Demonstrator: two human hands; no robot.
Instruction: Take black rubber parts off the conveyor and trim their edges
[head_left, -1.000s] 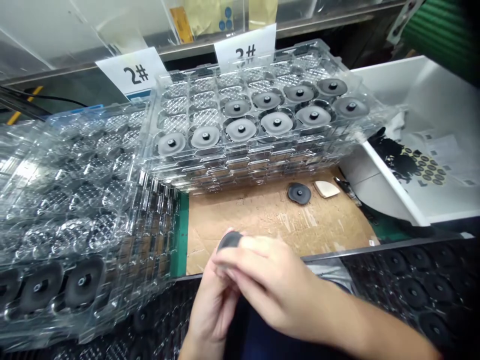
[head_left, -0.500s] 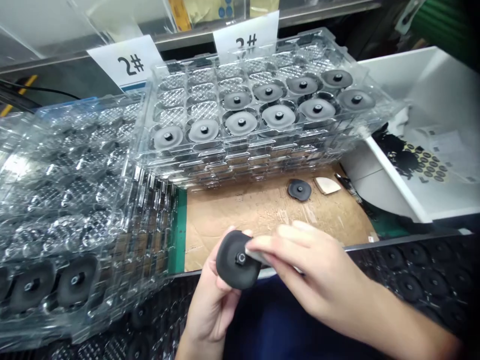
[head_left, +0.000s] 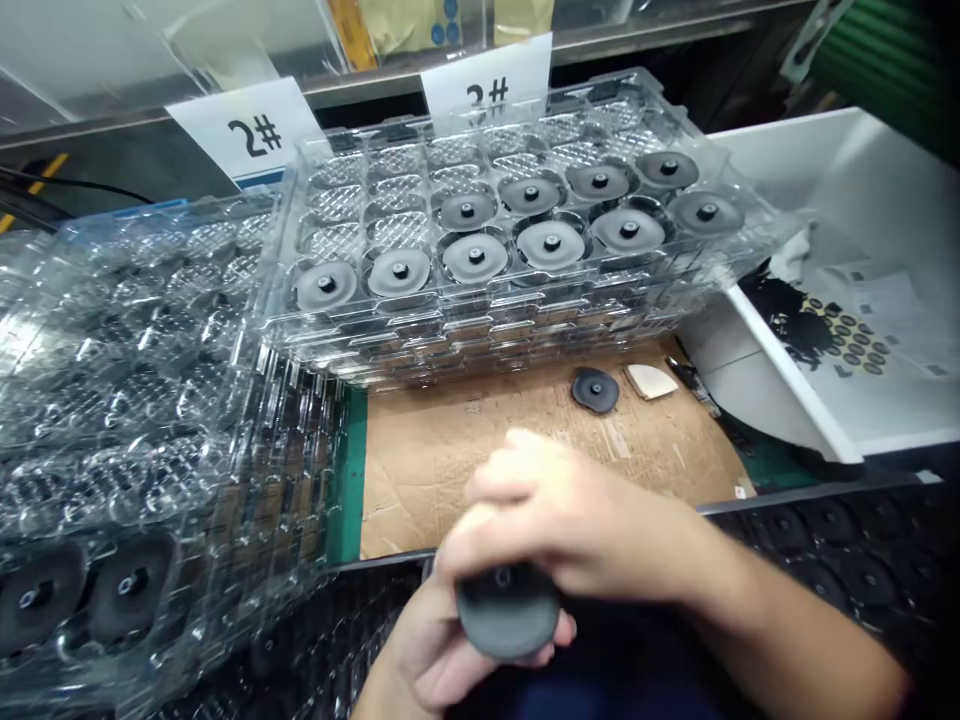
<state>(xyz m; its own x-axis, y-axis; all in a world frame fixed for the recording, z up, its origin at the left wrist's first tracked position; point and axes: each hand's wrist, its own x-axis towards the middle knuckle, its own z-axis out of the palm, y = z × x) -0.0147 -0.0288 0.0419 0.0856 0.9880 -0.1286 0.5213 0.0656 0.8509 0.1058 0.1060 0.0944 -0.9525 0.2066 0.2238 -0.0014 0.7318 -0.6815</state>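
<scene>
My left hand [head_left: 431,650] holds a black rounded disc [head_left: 510,615] from below, its fingertips showing at the far side. The disc is tilted towards me, with a small round stub near its upper edge. Over the top of the disc lies my right hand [head_left: 547,510], fingers curled and partly smeared by motion. What the right fingers pinch, if anything, is hidden behind them. Ahead on the brown cardboard [head_left: 427,460] rest another black disc [head_left: 595,390] and a pale wedge-shaped pad [head_left: 649,381].
A stack of clear plastic trays [head_left: 450,300] stands behind the cardboard, similar discs in some top pockets. More clear trays [head_left: 150,400] are on the left. A white bin [head_left: 795,380] with labels and dark scraps stands right. Dark trays of discs [head_left: 847,560] lie lower right.
My right hand has moved left and over the disc, covering its upper part. The disc has come lower and nearer to me, tilted differently. The pale thing in my right fingers is now hidden.
</scene>
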